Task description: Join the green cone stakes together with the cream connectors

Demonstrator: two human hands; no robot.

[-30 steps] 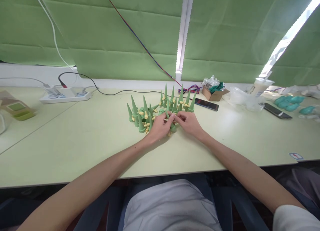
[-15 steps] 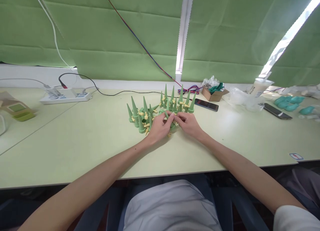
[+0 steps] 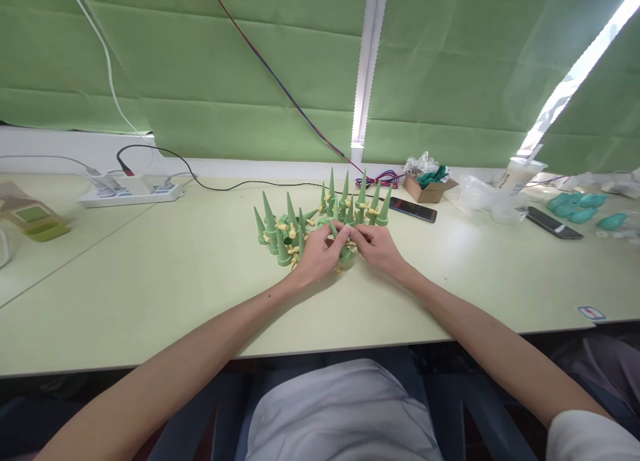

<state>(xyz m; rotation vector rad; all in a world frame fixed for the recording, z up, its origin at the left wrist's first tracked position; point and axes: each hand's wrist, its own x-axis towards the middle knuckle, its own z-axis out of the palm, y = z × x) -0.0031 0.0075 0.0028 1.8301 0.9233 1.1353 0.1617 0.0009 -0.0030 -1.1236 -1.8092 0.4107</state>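
My left hand (image 3: 319, 253) is closed around a green cone (image 3: 333, 229), whose pointed tip rises between thumb and forefinger. Its fingertips almost meet those of my right hand (image 3: 376, 249), which is pinched closed; whatever it grips is too small and hidden to name. Left of the hands stands a cluster of green cones (image 3: 269, 216) with small yellow pieces (image 3: 293, 230) among them. Another group of upright green cones (image 3: 364, 189) stands just behind the hands, also with yellow pieces on it. Below my fingers, a small yellow piece (image 3: 339, 270) lies on the table.
A smartphone (image 3: 413, 209) lies behind my right hand, near a small cardboard box (image 3: 425, 192). Further right are a plastic cup (image 3: 517, 174), a second phone (image 3: 553, 222) and teal pieces (image 3: 583, 213). At the left back sits a power strip (image 3: 131, 196) with a black cable.
My right fingertips have shifted very slightly at the pinch. Otherwise both hands and the cones stay where they were.
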